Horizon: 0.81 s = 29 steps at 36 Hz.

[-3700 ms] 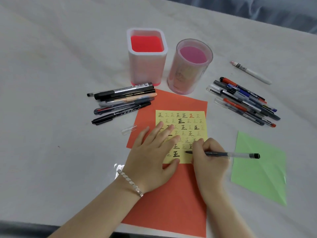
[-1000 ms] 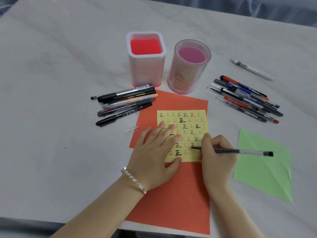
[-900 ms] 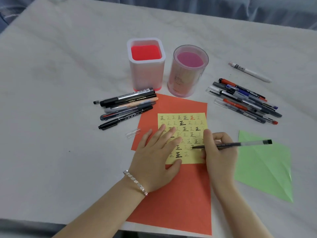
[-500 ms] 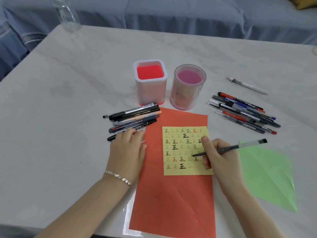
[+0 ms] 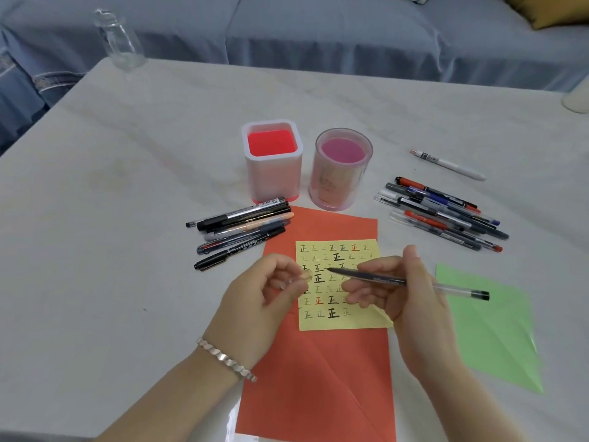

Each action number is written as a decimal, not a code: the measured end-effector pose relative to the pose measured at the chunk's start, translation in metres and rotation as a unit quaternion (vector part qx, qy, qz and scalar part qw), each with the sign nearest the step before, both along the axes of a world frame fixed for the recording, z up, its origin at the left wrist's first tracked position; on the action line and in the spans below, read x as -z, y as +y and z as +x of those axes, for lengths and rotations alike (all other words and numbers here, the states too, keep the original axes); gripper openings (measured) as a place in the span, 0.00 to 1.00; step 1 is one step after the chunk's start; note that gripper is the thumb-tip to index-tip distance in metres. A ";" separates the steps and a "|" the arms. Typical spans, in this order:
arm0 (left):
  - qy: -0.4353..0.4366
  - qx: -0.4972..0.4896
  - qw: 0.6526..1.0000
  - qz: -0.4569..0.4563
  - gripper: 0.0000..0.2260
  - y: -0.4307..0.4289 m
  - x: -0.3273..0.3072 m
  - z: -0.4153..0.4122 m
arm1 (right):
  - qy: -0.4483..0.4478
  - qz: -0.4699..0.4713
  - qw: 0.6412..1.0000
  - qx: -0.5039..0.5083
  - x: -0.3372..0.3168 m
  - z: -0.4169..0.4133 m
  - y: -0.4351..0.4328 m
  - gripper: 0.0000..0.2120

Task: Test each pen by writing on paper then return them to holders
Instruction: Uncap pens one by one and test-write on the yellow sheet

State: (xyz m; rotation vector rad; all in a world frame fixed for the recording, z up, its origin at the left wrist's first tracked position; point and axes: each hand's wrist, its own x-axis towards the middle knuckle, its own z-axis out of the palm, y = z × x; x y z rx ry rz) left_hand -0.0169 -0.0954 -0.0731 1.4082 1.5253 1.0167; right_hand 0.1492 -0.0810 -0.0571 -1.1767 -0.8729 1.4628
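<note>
Left hand (image 5: 255, 301) pinches a clear cap (image 5: 305, 278) — right hand (image 5: 411, 301) grips the pen (image 5: 382, 279), tip aimed at it, likely for recapping.

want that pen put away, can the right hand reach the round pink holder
Probably yes: only the flat yellow note and orange sheet lie between the right hand, holding the pen, and the round pink holder, whose mouth is open.
</note>
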 end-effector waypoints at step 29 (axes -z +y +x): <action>0.019 0.164 0.986 -0.020 0.14 0.020 -0.039 0.031 | -0.056 0.069 0.996 -0.025 -0.009 0.021 0.008 0.23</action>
